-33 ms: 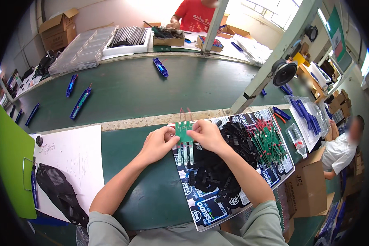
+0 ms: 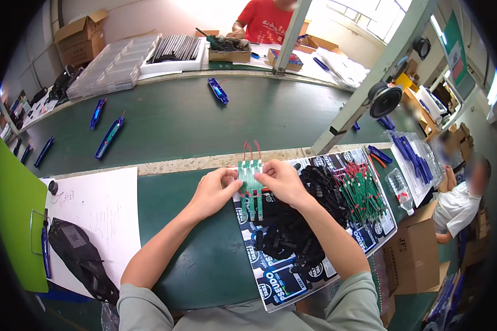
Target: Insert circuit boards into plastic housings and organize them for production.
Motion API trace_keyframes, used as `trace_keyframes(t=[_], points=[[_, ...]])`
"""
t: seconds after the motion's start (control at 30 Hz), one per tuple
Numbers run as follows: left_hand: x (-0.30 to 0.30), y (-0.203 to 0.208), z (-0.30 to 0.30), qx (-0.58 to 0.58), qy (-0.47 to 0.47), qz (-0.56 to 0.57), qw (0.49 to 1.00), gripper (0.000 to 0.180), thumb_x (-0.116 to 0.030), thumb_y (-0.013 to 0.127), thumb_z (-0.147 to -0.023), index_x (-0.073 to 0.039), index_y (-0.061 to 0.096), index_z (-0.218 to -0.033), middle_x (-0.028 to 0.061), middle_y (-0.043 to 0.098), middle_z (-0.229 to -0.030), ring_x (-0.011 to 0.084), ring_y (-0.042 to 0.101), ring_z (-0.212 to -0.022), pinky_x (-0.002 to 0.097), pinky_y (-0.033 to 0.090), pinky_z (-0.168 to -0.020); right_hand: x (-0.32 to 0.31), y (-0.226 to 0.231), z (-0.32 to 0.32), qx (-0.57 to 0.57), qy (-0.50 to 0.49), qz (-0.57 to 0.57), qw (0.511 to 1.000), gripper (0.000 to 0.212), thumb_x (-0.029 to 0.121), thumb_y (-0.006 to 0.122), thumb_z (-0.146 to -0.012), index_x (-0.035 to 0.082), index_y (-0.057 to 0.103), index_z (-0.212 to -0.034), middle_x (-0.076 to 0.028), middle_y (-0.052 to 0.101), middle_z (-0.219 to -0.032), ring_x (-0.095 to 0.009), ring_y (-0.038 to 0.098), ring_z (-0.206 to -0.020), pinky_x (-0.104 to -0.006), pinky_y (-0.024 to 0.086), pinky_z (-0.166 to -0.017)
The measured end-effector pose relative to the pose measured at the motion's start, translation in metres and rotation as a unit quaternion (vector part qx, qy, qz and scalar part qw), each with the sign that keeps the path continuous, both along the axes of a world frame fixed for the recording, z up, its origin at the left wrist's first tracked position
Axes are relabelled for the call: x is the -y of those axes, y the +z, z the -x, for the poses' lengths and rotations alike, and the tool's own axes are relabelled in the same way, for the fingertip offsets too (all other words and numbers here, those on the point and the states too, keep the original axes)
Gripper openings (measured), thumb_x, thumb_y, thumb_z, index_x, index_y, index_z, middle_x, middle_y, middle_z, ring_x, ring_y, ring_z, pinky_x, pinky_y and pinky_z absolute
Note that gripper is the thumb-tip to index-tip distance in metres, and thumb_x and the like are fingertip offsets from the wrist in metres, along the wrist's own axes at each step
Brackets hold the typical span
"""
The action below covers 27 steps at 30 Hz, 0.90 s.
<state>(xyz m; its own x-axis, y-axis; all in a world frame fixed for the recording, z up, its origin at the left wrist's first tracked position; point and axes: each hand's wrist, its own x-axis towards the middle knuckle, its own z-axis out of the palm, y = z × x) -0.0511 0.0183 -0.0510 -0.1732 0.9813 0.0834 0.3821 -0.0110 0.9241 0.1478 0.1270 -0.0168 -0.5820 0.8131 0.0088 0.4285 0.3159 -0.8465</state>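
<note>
Between my two hands are a few narrow green circuit boards (image 2: 250, 175) side by side, with red wires rising from their far ends. My left hand (image 2: 215, 188) pinches their left edge, its thumb and fingertips pressed in. On the opposite edge my right hand (image 2: 284, 181) grips them the same way. The boards' near ends reach down over a printed sheet (image 2: 281, 287). Beside and below my right hand lies a heap of small black plastic parts (image 2: 290, 237). Right of that heap is a pile of green circuit boards with red wires (image 2: 363, 190).
Blue casings (image 2: 110, 137) lie scattered on the long green bench (image 2: 171, 121) ahead. A slanted metal post (image 2: 348, 107) carries a round speaker (image 2: 385, 100). White paper (image 2: 121, 209) and a black mesh pouch (image 2: 74, 245) are at left. Pliers (image 2: 377, 159) and a bottle (image 2: 400, 190) are at right.
The held boards have tilted, so more of their faces and of the red wires shows. Both hands have shifted very slightly and keep their grip.
</note>
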Motion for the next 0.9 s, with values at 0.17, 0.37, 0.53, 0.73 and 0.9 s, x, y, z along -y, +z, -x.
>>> trace_keyframes(t=[0.17,0.37,0.53,0.73,0.9], points=[[0.005,0.037,-0.009,0.258,-0.009,-0.044,0.965,0.035,-0.019,0.061,-0.102,0.001,0.056,-0.130,0.0076,0.066,-0.118,0.0131,0.062,-0.107,0.0288,0.049,-0.093,0.027,0.033,0.005,-0.184,0.023,0.190,0.964,0.018,0.012,0.067,-0.098,-0.002,0.058,-0.107,-0.007,0.069,-0.093,-0.010,0.066,-0.080,-0.0246,0.053,-0.069],[0.014,0.049,-0.022,0.450,-0.062,-0.035,0.890,0.036,-0.016,0.054,-0.105,-0.006,0.053,-0.140,0.0083,0.063,-0.132,0.0154,0.063,-0.112,0.0346,0.055,-0.094,0.048,0.035,0.019,-0.232,0.053,0.201,0.950,0.021,0.009,0.066,-0.098,-0.005,0.058,-0.112,-0.008,0.066,-0.104,-0.010,0.064,-0.091,-0.0258,0.054,-0.078],[0.021,0.069,-0.026,0.411,-0.053,-0.031,0.910,0.033,-0.018,0.052,-0.106,-0.006,0.054,-0.137,0.0082,0.063,-0.135,0.0152,0.063,-0.112,0.0316,0.056,-0.088,0.049,0.022,0.018,-0.245,0.138,0.232,0.931,0.026,0.008,0.056,-0.104,-0.003,0.060,-0.126,-0.005,0.066,-0.108,-0.010,0.061,-0.095,-0.0281,0.052,-0.082],[0.020,0.071,-0.029,0.384,-0.033,-0.103,0.917,0.030,-0.016,0.053,-0.106,-0.002,0.055,-0.133,0.0135,0.068,-0.125,0.0197,0.066,-0.113,0.0325,0.055,-0.091,0.048,0.017,0.024,-0.241,0.149,0.182,0.942,0.026,0.004,0.052,-0.104,-0.003,0.059,-0.128,-0.007,0.066,-0.117,-0.015,0.065,-0.103,-0.0314,0.056,-0.090],[0.027,0.067,-0.027,0.348,-0.007,-0.131,0.928,0.030,-0.013,0.053,-0.106,0.001,0.055,-0.132,0.0144,0.070,-0.122,0.0203,0.067,-0.109,0.0321,0.055,-0.091,0.059,0.018,0.037,-0.268,0.139,0.203,0.931,0.019,0.005,0.056,-0.100,-0.005,0.064,-0.114,-0.006,0.068,-0.098,-0.009,0.062,-0.088,-0.0281,0.052,-0.075]])
